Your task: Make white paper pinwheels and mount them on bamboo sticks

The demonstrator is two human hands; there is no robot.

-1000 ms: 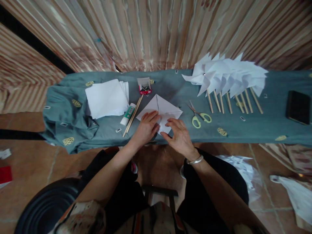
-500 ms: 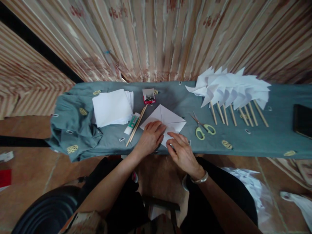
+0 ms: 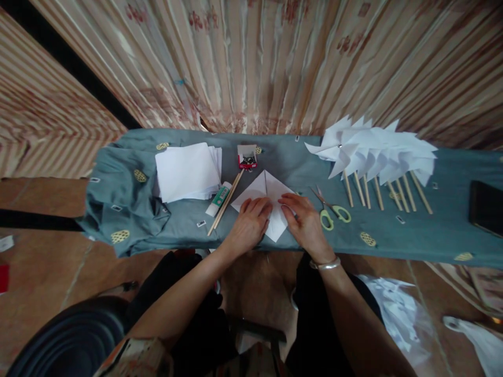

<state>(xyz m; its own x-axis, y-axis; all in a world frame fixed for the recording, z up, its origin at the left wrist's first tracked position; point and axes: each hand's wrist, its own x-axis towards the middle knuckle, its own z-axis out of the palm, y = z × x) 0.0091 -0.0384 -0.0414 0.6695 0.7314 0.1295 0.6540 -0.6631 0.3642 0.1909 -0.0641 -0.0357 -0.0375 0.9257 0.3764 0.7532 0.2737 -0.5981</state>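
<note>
A square sheet of white paper (image 3: 253, 187) lies cornerwise on the cloth-covered table, with a dark slit running in from its top corner. My left hand (image 3: 252, 219) rests flat on its left part, fingers extended and pressing it down. Over the right part is my right hand (image 3: 304, 217), thumb and forefinger apart with their tips at the paper near its middle; the paper's right corner is hidden beneath it. Scissors with green handles (image 3: 330, 209) lie just right of that hand. Left of the sheet are thin wooden sticks (image 3: 226, 201) and a glue stick (image 3: 219, 199).
A stack of white paper (image 3: 188, 173) sits left on the green tablecloth (image 3: 255, 137). Behind the sheet stands a small red box of metal pins (image 3: 247, 157). Several paper pinwheels on sticks (image 3: 377, 152) overlap at right, and a dark phone-like object (image 3: 486, 207) lies farther right.
My right hand has moved up and right, from the sheet's lower edge to its right part. My left hand stays on the paper. The view has shifted slightly.
</note>
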